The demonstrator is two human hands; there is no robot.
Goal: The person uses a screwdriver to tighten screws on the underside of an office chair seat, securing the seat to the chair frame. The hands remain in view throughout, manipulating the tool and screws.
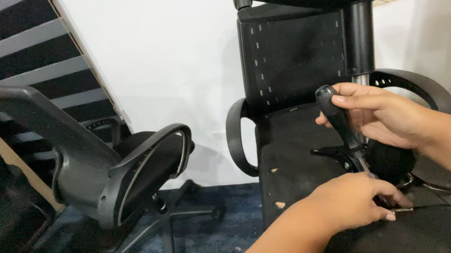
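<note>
Nearest to me, my left hand (351, 202) rests palm down on the black underside of an overturned chair seat (296, 163), its fingers (390, 204) curled together and pinched low around the shaft of a screwdriver (342, 122); the tip itself is hidden beneath those fingers, so I cannot tell exactly what it meets. Just above, my right hand (383, 115) is wrapped closed around the screwdriver's black handle, thumb laid along the top and the other fingers folded about its far side, so the tool stands tilted, with its butt end leaning up and to the left and its shaft running down toward my left hand. The handle sits between my right thumb and fingers, and the shaft passes under my left fingertips. Right beside both hands lies the black metal seat mechanism (391, 162), bolted to the seat underside, with a chrome gas cylinder (359, 45) rising from it behind my right hand. A curved armrest (238, 139) loops off the seat's left edge and another arcs behind my right wrist. Farther off, to the left, a second black office chair (113, 172) stands on blue carpet (220, 238), reclined, well apart from my hands, before a white wall (173, 54).
</note>
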